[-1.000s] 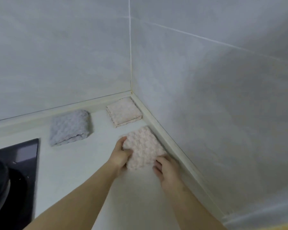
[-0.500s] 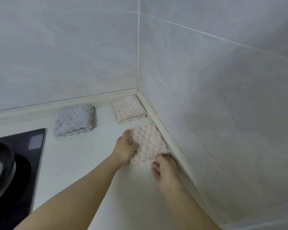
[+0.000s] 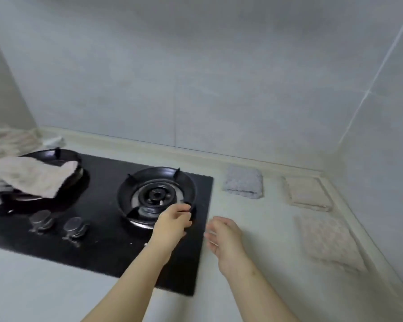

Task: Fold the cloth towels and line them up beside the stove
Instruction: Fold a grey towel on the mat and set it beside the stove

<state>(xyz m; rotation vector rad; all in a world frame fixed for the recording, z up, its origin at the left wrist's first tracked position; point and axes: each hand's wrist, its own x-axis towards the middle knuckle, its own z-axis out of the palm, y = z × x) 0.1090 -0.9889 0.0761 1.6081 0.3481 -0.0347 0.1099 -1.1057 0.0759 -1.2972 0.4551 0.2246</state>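
3 folded towels sit R of the stove [image 3: 98, 205]: grey towel [image 3: 243, 181], beige towel [image 3: 307, 194], pink towel [image 3: 328, 240]. Unfolded towel [image 3: 30, 176] draped over L burner remains. Left hand [image 3: 172, 223] and right hand [image 3: 226, 235] both open, empty.

Pale grey tiled walls [image 3: 196, 77] meeting in a corner; off-white countertop [image 3: 254, 228]; soft, even light

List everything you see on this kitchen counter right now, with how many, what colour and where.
Folded grey cloth towel: one, grey, right of stove, by back wall.
Folded pale pink cloth towels: two, pink, near right corner.
Unfolded beige cloth: one, draped over left burner.
Black glass gas stove: one, left of the folded towels.
Right burner ring: one, black, uncovered.
Metal knobs: two, silver, stove front.
Left hand: over the burner's edge, empty.
Right hand: above counter, open, empty.
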